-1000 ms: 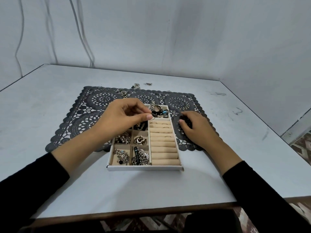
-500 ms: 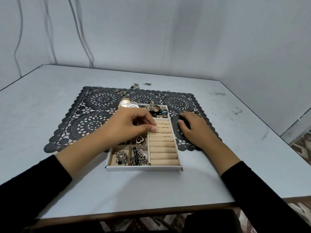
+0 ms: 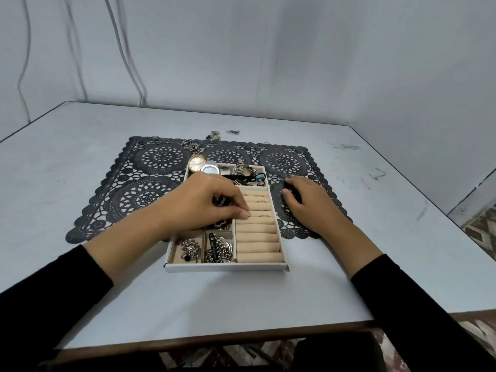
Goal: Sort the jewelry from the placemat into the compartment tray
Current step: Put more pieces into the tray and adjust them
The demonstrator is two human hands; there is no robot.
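The left hand (image 3: 206,204) is pressing a ring (image 3: 249,214) onto the rolls (image 3: 257,237) in the tray (image 3: 225,267), fingers clamped on it. The right hand (image 3: 308,204) is lying on the placemat (image 3: 161,158); I cannot tell its grip.

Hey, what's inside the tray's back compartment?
A gold-faced watch, a silver watch and tangled bracelets show there. The left hand covers its near left part, so anything there is hidden.

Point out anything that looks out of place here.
A few small jewelry pieces lie on the bare table just beyond the far edge of the placemat, off the mat where the other unsorted items sit. Nothing else stands out.
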